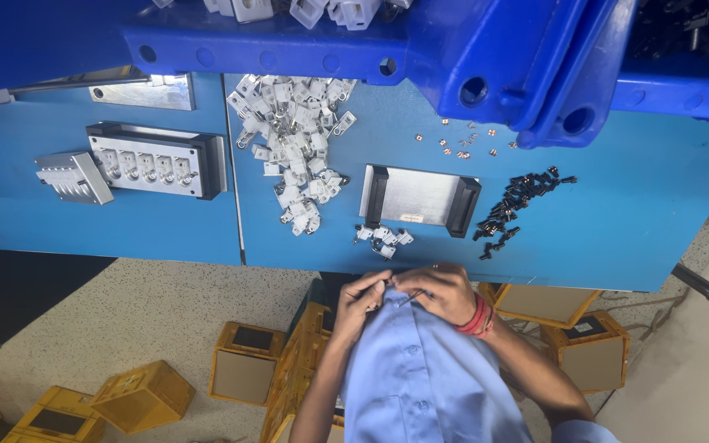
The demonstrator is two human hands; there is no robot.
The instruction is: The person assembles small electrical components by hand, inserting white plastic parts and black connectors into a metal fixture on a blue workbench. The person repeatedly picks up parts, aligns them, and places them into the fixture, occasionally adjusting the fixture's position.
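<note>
White parts (293, 152) lie in a big loose heap in the upper middle of the frame, on the blue table (617, 213). Only one view is given, from the head, looking down.

Both hands are at the lower middle of the frame, close to the chest, just below the table edge. The left hand (360, 297) and the right hand (445, 291) meet with the fingertips pressed together, pinching something very small between them; it is too small to tell what it is. The right wrist has a red band (479, 318).

Just above the hands, near the table edge, lies a small group of white parts (383, 238), perhaps already worked. Behind it stands a metal plate (420, 197) with black ends, and nothing lies on it. To the right of it is a row of black pieces (514, 205), and above it some small copper bits (465, 141).

At the left of the frame a fixture (157, 160) with a row of holes looks unfilled, with a grey block (75, 176) beside it.

Judging from this, the work is in an early stage: the heap is large and the small group is few.
</note>
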